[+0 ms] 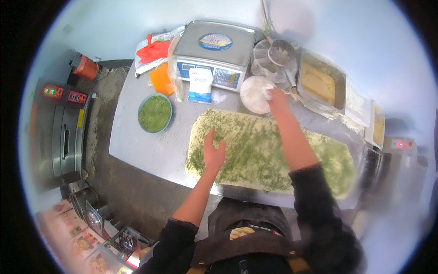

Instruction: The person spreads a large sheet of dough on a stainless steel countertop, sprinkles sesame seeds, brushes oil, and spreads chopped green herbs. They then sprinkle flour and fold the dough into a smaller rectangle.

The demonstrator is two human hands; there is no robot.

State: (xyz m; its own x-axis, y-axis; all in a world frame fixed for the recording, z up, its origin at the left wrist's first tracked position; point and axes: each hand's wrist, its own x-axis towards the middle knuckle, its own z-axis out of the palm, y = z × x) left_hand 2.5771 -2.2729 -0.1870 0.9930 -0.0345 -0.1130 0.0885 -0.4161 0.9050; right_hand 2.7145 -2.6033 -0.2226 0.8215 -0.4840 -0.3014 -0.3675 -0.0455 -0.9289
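Note:
A wide sheet of dough (pixel 246 150) lies flat on the table, strewn with chopped green herbs over most of its surface. Above its left part my left hand (pixel 214 154) hovers with thumb and fingers apart, holding nothing. My right hand (pixel 277 99) reaches over the right side of a round white bowl (pixel 253 94) that holds something white and powdery. Its fingers are curled in at the bowl, and what they hold is hidden. A blue-rimmed bowl (pixel 155 113) of chopped green herbs stands left of the dough.
Behind the dough stand a weighing scale (pixel 214 41), a white and blue packet (pixel 200 86), a ladle (pixel 281 53) on a plastic-lined container, and a metal tub (pixel 321 82) of pale yellow paste. An orange scraper (pixel 162 79) lies by the scale. A steel oven (pixel 59 132) is at the left.

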